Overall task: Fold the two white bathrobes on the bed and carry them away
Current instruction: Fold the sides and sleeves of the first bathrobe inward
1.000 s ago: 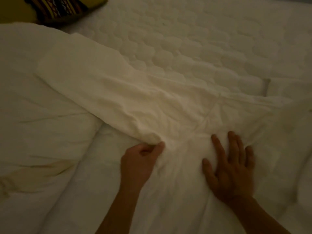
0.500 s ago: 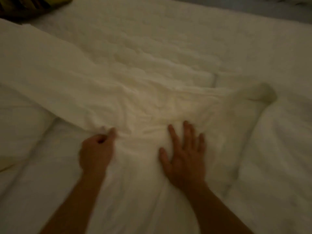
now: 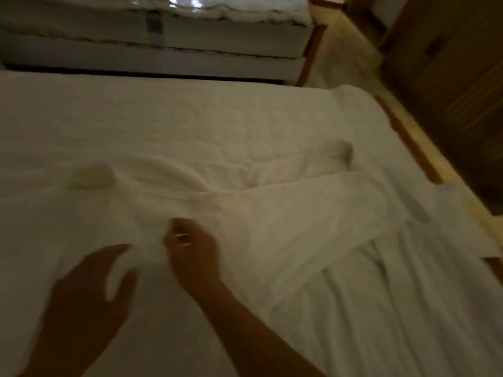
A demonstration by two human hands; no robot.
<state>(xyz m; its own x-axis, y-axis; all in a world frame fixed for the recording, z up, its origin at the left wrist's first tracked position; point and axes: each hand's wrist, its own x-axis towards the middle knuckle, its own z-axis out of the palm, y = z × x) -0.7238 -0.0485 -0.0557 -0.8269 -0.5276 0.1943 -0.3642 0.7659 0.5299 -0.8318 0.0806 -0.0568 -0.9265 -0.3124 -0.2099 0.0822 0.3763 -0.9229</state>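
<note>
A dim, blurred view looked down on a white quilted bed point(image 3: 190, 126), its cover stitched in soft rounded puffs. At the lower left, the left hand point(image 3: 87, 292) hovered flat over the cloth with fingers spread and loose, gripping nothing. Just to its right, the right hand point(image 3: 193, 248) was curled, fingertips pinched on a small fold of the white robe point(image 3: 285, 213). The robe lay spread across the near half of the bed, limp and creased, of soft matte cloth. One sleeve point(image 3: 92, 176) ended in a rounded cuff on the left; a second sleeve point(image 3: 326, 156) reached toward the right. A flat band of the robe crossed diagonally toward the right edge, and long pleat-like folds point(image 3: 381, 295) ran down the lower right. Whether a second robe lay among the cloth could not be told. Beyond the bed stood another mattress point(image 3: 163, 36) with a wavy edge. A wooden bed frame point(image 3: 408, 142) and dark wood panels point(image 3: 449, 77) lined the right side.

Half a second before, the left hand had pinched the cloth and the right had lain flat; those roles had swapped, and the view had swung right.
</note>
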